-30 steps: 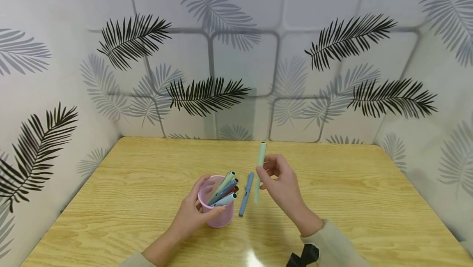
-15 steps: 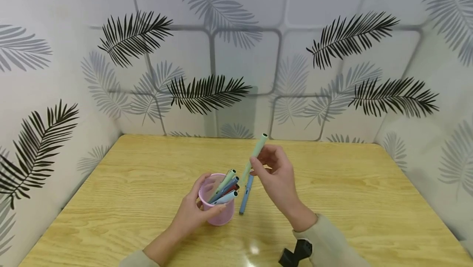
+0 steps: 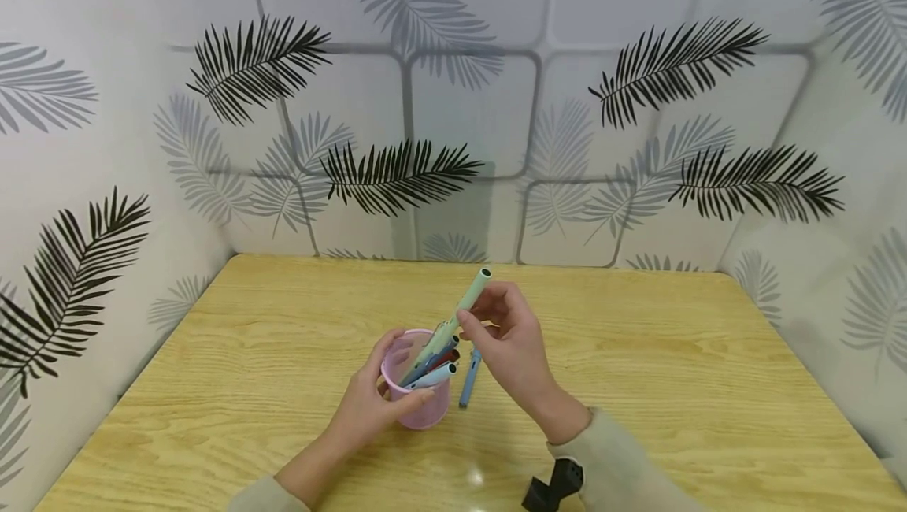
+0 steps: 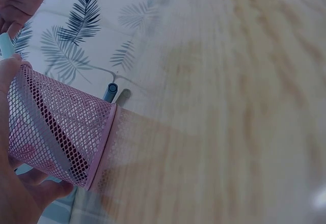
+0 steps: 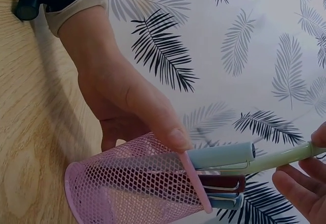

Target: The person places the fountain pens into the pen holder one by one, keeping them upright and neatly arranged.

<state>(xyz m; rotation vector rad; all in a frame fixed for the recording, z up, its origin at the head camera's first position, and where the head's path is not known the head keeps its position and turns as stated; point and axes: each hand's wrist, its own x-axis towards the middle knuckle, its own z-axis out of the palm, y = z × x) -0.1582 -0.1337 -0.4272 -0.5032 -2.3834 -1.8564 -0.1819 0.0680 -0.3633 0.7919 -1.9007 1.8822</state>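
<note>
My left hand [image 3: 364,402] grips the side of a pink mesh pen cup [image 3: 425,415], which stands on the table. Thumb and fingers of my right hand [image 3: 513,350] pinch a light green pen [image 3: 472,294], slanted over the cup's mouth. Its lower end is hidden among the other pens. Inside lean a light blue pen [image 5: 219,156], a dark red pen [image 5: 224,183] and a blue pen [image 5: 225,201]; a second green one is mostly covered in the head view. Another blue pen [image 3: 468,384] lies on the table right of the cup, partly behind my right hand.
The wood-grain table [image 3: 673,370] extends to both sides of the hands. Leaf-patterned walls [image 3: 468,118] close it in at the back and sides. A small black device [image 3: 553,484] is strapped at the right sleeve.
My right hand has moved left with the green pen, tilting it from nearly upright to a slant over the cup. My left hand and the cup stay in place.
</note>
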